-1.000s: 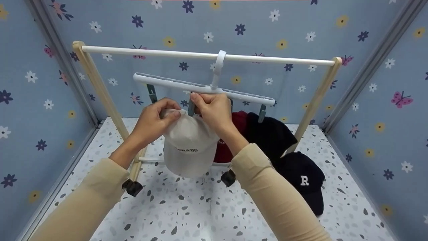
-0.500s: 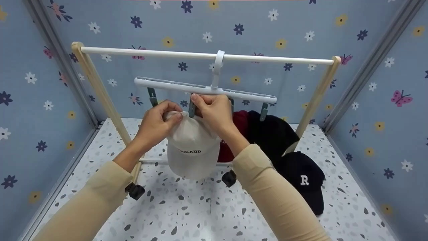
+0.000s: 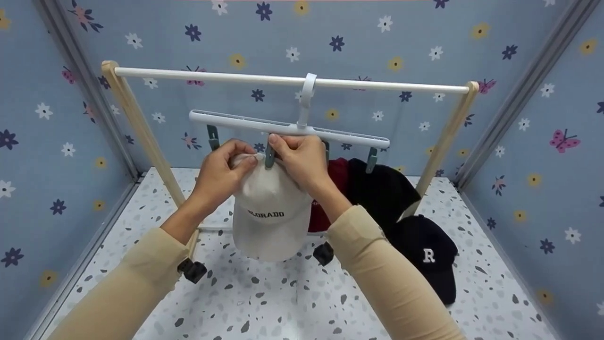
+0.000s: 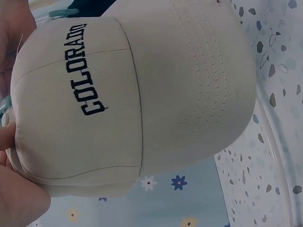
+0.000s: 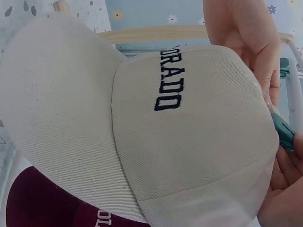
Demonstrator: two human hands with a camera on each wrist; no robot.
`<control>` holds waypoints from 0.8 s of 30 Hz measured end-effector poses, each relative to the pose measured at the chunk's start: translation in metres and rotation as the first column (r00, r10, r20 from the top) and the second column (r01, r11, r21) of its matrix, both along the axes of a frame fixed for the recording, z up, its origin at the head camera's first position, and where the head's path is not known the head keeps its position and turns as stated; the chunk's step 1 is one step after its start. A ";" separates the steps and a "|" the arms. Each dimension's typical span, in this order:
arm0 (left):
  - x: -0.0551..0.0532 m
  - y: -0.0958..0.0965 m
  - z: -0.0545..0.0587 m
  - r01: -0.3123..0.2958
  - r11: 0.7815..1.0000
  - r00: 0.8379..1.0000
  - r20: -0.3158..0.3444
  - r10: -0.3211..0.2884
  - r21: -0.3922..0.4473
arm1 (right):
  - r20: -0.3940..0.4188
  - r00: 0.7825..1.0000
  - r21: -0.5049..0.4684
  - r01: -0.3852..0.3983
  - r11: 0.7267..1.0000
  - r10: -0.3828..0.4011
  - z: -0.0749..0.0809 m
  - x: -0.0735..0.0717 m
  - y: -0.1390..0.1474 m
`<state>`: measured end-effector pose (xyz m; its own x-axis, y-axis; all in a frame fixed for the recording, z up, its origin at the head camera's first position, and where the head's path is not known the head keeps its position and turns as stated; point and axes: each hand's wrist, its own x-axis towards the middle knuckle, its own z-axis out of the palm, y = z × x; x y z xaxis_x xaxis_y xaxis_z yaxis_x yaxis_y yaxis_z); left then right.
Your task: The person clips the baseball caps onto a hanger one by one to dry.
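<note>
A cream baseball cap (image 3: pixel 269 203) lettered COLORADO hangs brim down beneath a white clip hanger (image 3: pixel 236 121). My left hand (image 3: pixel 222 174) pinches the cap's crown between thumb and fingers on its left side. With its thumb and fingers, my right hand (image 3: pixel 304 158) grips a dark green clip (image 3: pixel 269 156) whose lower end is at the top of the cap. In the right wrist view, the clip (image 5: pixel 283 130) meets the cap's edge. Behind my right hand, a dark red cap (image 3: pixel 338 172) is partly hidden.
The hanger hooks over the white rail (image 3: pixel 212 75) of a wooden rack (image 3: pixel 141 127), its left end higher. Other green clips hang at its left end (image 3: pixel 213 137) and right end (image 3: pixel 371 160). A black cap (image 3: pixel 382 189) and a navy cap (image 3: pixel 424 255) marked R are at right.
The hanger's left end has dropped slightly. The cream cap has turned a little, showing more of its lettering, and sits slightly lower. Both hands keep their grips.
</note>
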<state>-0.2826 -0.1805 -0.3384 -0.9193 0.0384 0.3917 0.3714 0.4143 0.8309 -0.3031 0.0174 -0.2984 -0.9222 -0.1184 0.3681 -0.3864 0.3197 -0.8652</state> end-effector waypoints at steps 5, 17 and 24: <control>0.000 0.000 0.000 -0.004 1.000 1.000 0.010 0.003 0.025 | -0.020 0.999 0.006 -0.033 0.999 0.033 -0.001 0.001 0.001; -0.002 -0.009 -0.006 0.061 0.997 0.998 -0.003 -0.061 -0.042 | -0.156 0.975 0.177 -0.129 0.976 0.158 -0.014 0.003 0.007; -0.005 -0.015 -0.005 0.052 0.997 0.998 -0.045 -0.054 -0.049 | -0.249 0.943 0.266 -0.150 0.952 0.218 -0.021 0.011 0.020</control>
<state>-0.2877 -0.1951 -0.3438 -0.8964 0.1064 0.4303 0.4314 0.4320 0.7920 -0.2917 0.0376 -0.3198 -0.7435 -0.3928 0.5413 -0.6682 0.4048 -0.6242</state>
